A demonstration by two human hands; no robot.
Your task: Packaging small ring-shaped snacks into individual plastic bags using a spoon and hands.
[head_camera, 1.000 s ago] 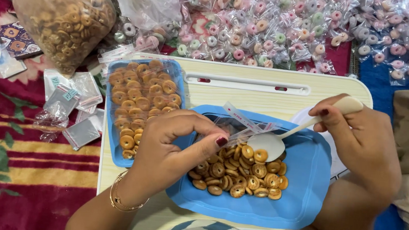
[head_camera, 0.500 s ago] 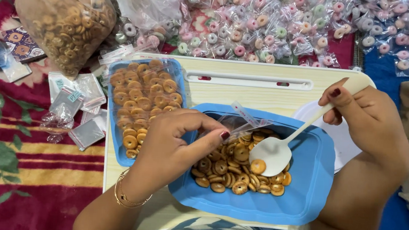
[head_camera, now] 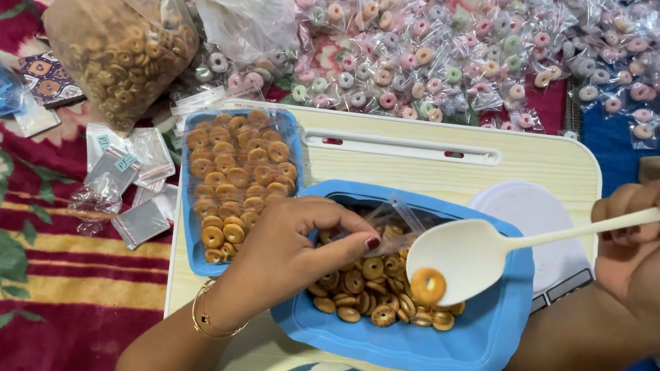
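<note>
From the head camera, the left hand has thumb and fingers pinched together on the mouth of a small clear plastic bag, held over the near blue plastic tray. The right hand is closed around the handle of a white plastic spoon; its smooth bowl hangs over that tray's right half and carries one golden-brown ring-shaped biscuit, glossy with a round hole. More such loose ring biscuits lie heaped in the tray beneath. Left of this tray, a second blue tray holds bagged rings. Both rest on a pale wooden lap table. Beyond the near tray, packets of pastel rings lie scattered.
</note>
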